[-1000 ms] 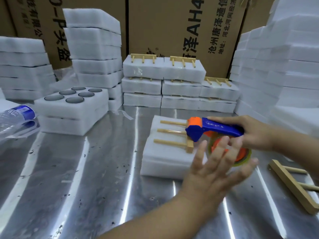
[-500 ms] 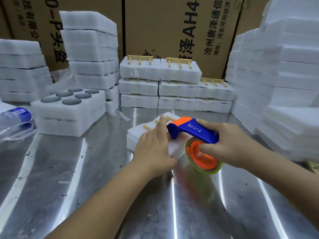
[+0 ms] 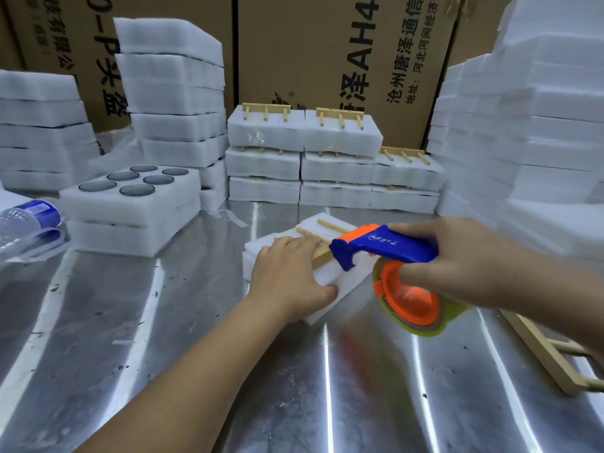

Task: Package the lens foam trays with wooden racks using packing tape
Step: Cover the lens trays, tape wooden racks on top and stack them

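Near the middle of the steel table, your left hand lies palm down on the foam pack. Its fingers are laid fairly straight across the top and the thumb runs along the near side; it presses rather than grips. The forearm reaches in from the near left.

Your right hand comes in from the right and is wrapped round the tape dispenser. The thumb sits on top of the blue plastic handle and a finger crosses the orange hub. The dispenser's blue nose, capped in orange, touches the pack's top right edge. The tape roll, clear with a yellowish rim, hangs just off the pack's right side, above the table.

That pack is soft, white, matte foam in flat slabs, lying at an angle to you. A pale wooden rack lies on top, its round dowels pointing far left, its bar partly under your fingers.

A spare rack lies at the near right on the table, which is shiny, streaked and speckled with dark flecks. At the left stands an open tray with five round dark lenses in its holes. Finished packs topped with racks are stacked at the far side. Behind them stand brown cardboard boxes. Plain foam stacks rise on both sides. A clear water bottle lies at the far left edge.
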